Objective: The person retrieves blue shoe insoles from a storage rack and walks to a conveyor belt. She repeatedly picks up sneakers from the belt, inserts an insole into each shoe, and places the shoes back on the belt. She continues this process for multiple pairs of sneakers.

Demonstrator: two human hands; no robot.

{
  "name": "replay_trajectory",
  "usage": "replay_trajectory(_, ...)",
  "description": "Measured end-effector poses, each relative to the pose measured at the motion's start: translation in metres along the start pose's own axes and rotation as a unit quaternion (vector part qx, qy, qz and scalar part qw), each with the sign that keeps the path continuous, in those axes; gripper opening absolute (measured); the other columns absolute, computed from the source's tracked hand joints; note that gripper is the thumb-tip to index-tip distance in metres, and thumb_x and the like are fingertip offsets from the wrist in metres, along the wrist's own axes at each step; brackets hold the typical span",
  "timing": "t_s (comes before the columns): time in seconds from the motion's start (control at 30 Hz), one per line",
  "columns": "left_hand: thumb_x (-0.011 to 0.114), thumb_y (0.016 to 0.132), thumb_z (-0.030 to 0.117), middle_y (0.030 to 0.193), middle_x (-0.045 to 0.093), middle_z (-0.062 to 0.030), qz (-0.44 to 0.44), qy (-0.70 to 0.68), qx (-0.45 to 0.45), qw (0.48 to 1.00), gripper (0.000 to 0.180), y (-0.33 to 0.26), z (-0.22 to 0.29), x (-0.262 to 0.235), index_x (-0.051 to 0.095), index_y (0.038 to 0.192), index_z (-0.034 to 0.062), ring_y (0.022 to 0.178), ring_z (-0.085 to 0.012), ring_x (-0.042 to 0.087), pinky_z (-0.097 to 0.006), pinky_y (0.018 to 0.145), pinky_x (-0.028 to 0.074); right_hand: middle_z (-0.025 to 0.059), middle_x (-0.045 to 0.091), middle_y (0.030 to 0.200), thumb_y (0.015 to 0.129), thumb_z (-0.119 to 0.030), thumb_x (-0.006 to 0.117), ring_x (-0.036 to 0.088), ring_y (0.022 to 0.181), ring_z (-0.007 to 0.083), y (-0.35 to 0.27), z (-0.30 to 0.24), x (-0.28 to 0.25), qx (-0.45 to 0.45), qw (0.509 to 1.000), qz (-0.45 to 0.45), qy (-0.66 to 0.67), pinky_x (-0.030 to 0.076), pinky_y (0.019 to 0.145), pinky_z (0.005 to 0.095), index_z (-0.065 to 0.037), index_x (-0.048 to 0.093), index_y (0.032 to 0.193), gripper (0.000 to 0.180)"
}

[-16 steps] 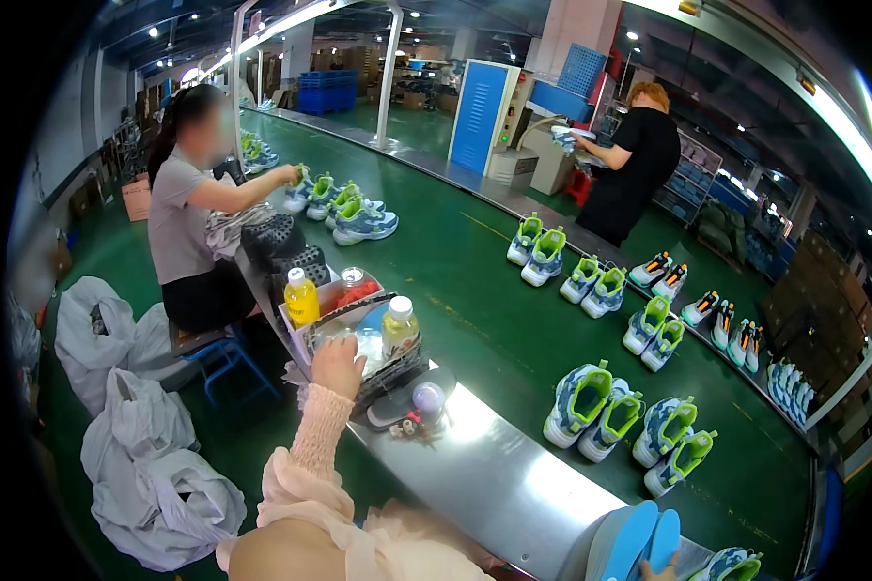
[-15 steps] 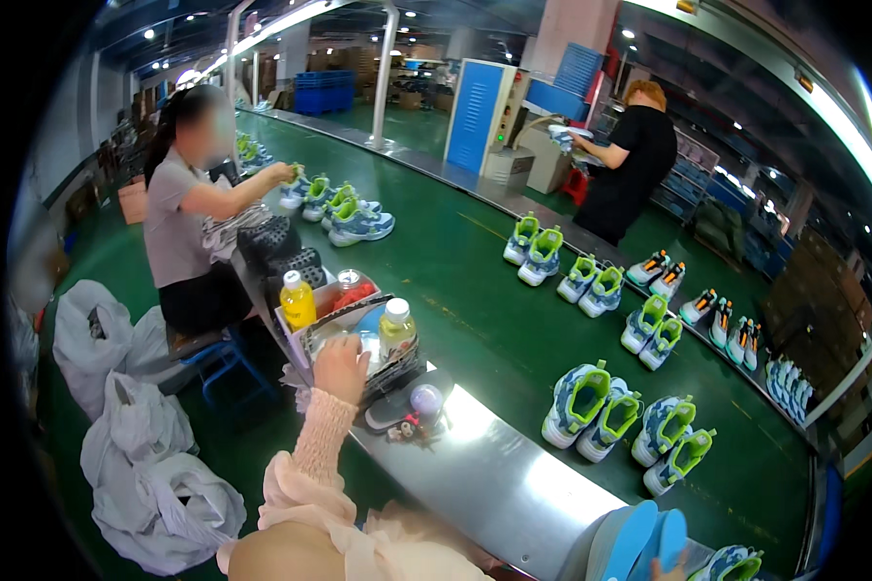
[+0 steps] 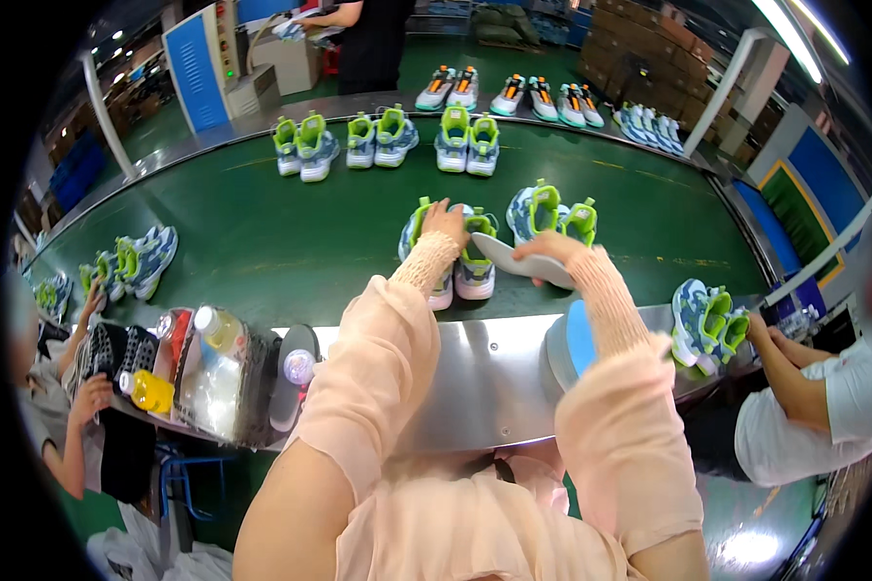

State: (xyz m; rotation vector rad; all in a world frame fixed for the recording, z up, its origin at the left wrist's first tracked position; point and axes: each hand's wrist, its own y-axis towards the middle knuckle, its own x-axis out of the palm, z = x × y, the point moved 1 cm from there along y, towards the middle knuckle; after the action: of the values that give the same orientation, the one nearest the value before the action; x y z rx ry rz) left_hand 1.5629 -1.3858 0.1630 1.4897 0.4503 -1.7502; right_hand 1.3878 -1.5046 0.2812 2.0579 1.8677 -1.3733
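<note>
A pair of blue-and-white sneakers with lime-green linings stands before me on the green belt. My left hand is closed at the collar of the left sneaker, close beside the right sneaker. Pinched in my right hand is an insole, its greyish side showing, with one end near the opening of the right sneaker. Blue insoles lie stacked on the metal edge under my right forearm. Another pair of sneakers stands just behind my right hand.
More sneakers stand farther back on the belt. Along the metal ledge, at left, sit a bin with bottles and a dark sole. Co-workers sit at left and right; another person stands beyond the belt.
My view has swung right. My left hand has gone from the bin of bottles to the sneakers. My right hand has lifted an insole from the stack to the sneakers.
</note>
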Motion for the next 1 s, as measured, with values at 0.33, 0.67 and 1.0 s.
replay_trajectory(0.33,0.059,0.080,0.033,0.068,0.060,-0.0178,0.152,-0.294,-0.017,0.944,0.032,0.010,-0.053,0.055,0.064,0.083,0.0014,0.062,-0.0292,0.056,-0.039,0.058,0.041,0.0132,0.065,0.091,0.069,-0.013,0.060,0.063,0.083,0.0296,0.071,-0.038,0.062,-0.351,0.814,0.234,-0.400,0.051,0.073,0.0395,-0.010,0.069,0.084,0.018)
replay_trajectory(0.67,0.056,0.083,0.029,0.086,0.057,-0.0227,0.185,-0.161,0.046,0.968,0.032,-0.009,-0.062,0.052,0.060,0.091,-0.0018,0.083,-0.0383,0.051,-0.045,0.076,0.039,0.0154,0.062,0.101,0.080,-0.022,0.053,0.057,0.096,0.0323,0.152,-0.023,0.135,-0.129,0.949,0.135,-0.253,0.045,0.084,0.0417,-0.008,0.063,0.099,0.026)
replay_trajectory(1.0,0.055,0.083,0.025,0.090,0.057,-0.0194,0.253,-0.073,0.127,0.956,0.028,-0.018,-0.012,-0.010,0.059,0.093,-0.0007,0.089,-0.0361,0.052,-0.043,0.081,0.041,0.0166,0.059,0.104,0.086,-0.031,0.047,0.052,0.102,0.0345,0.064,0.022,0.113,-0.339,0.898,0.211,-0.182,0.040,0.089,0.0418,-0.003,0.059,0.106,0.036)
